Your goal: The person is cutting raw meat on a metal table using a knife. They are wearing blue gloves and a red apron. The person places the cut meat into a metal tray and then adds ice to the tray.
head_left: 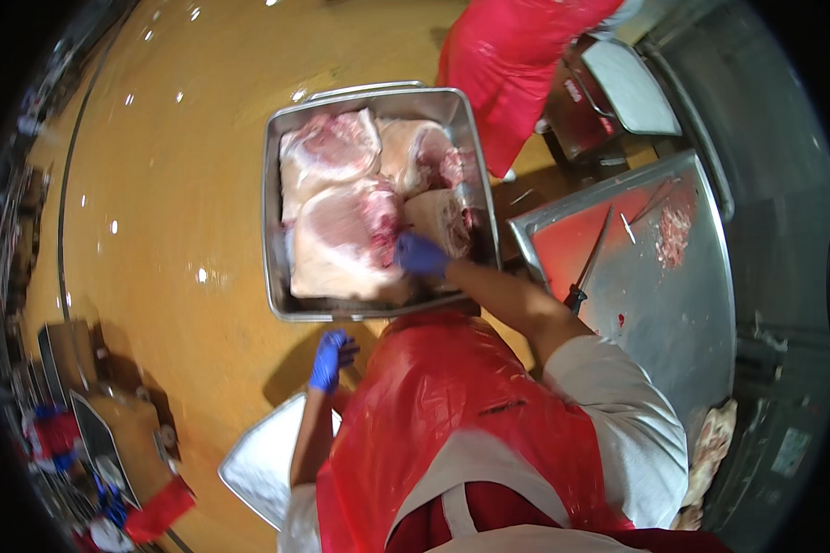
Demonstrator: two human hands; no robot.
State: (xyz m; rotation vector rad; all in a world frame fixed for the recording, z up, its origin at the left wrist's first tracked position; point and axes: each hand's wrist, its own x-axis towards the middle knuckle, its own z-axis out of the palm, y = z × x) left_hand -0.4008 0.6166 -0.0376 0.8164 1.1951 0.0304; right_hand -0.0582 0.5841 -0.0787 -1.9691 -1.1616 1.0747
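Four big pieces of meat (346, 241) sit inside one metal tub (273, 221). They are pink and red, with pale skin and fat. Two are at the tub's far side, one left and one right. The other two are at its near side, and the left one of these looks the biggest.

There are two hands, both in blue gloves. The right hand (421, 255) is down in the tub, touching the red edge of the near left piece, just beside the near right piece. Its fingers are curled, but I cannot tell if they pinch the meat. The left hand (331, 360) hangs outside the tub, just past its near side, with its fingers bent and a little apart.

One red apron (452, 396) is on the person, close to the tub's near side. One pale, flat-topped thing (266, 456) is at the near left of the tub, past the left hand.

To the right of the tub is one metal table (664, 318). On it are one knife (592, 261) with a black handle, one little white stick (628, 229) and one heap of meat scraps (673, 237). One long, pale piece (712, 452) is by the table's near end.

Past the tub's far right corner stands one other person (503, 69) in red. Next to that person is one metal box (586, 111) with a white top. All around the tub's left side is a yellow-brown floor (175, 203).
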